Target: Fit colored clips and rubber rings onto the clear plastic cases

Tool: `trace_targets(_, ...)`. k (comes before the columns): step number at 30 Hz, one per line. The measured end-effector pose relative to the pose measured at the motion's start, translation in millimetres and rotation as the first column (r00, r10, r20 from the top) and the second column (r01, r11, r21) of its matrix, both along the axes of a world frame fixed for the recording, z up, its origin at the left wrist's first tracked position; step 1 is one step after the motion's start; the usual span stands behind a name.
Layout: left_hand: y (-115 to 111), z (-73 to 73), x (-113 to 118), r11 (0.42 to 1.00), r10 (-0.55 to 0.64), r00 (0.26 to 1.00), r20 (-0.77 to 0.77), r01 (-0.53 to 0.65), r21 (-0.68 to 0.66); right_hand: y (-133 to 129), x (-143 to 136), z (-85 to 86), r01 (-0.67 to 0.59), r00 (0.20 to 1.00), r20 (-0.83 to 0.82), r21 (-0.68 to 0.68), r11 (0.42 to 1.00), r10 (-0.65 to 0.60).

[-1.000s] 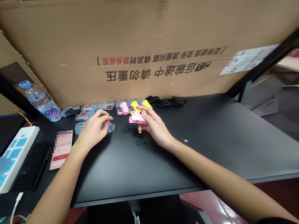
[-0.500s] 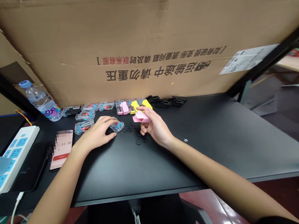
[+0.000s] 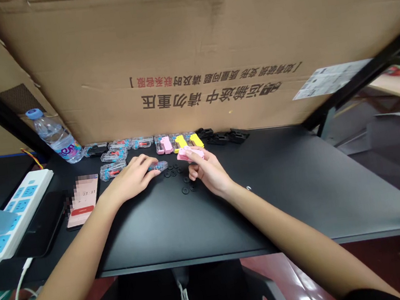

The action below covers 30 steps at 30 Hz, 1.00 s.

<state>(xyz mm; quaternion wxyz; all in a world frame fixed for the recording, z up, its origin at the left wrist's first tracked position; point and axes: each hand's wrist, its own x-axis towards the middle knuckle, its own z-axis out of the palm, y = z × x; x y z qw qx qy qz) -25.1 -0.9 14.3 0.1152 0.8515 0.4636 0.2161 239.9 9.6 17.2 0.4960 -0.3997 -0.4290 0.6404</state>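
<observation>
From the head camera, a person works with bare hands over a black tabletop (image 3: 152, 238), backed by a brown cardboard sheet (image 3: 186, 39) printed with Chinese characters. The left hand (image 3: 131, 180) is partly closed, thumb and fingertips pinching the near end of a clear plastic block with blue parts inside (image 3: 158, 166); whether the block is off the surface, the view cannot tell. The right hand (image 3: 212, 174) has its thumb and forefinger closed on a pink plastic piece (image 3: 189, 153), held in front of two yellow plastic pieces (image 3: 179, 143), its other fingers curled loosely below. Small black rings (image 3: 185, 190) lie between the hands, black plastic parts (image 3: 237, 136) beyond to the right. A light pinch at the edges looks best for both items, keeping their faces exposed and the slick clear shell from twisting; steady wrists and a little height over the rings would likely spare them a knock, and turning each piece to match the other before contact should avoid forcing the plastic
</observation>
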Motion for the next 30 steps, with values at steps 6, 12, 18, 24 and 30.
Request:
trace_targets(6, 1.5, -4.0, 1.6, 0.999, 0.038, 0.999, -0.004, -0.038, 0.035, 2.3, 2.0, -0.4, 0.005, 1.0, 0.015, 0.026, 1.0, -0.005)
trace_targets(12, 6.0, -2.0, 10.9, 0.995, 0.104, 0.905, 0.413, -0.093, -0.047, 0.1, 0.3, 0.5, -0.037, 0.996, 0.078, 0.087, 0.996, 0.03)
trace_targets(18, 3.5, 1.2, 28.5, 0.912, 0.214, 0.635, 0.743, 0.143, -0.385, -1.7, -1.7, -4.1, -0.041, 0.972, 0.234, 0.141, 0.989, 0.007)
trace_targets(24, -6.1, 4.1, 41.8, 0.841, 0.302, 0.583, 0.754, 0.21, -0.499, -0.3, -0.4, -5.1, -0.159, 0.987, 0.023, -0.002, 0.987, 0.159)
trace_targets(30, -5.5, 1.4, 42.2, 0.833, 0.308, 0.578, 0.755, 0.219, -0.508, 2.5, 1.8, -6.4, -0.182, 0.982, -0.042, 0.015, 0.983, 0.183)
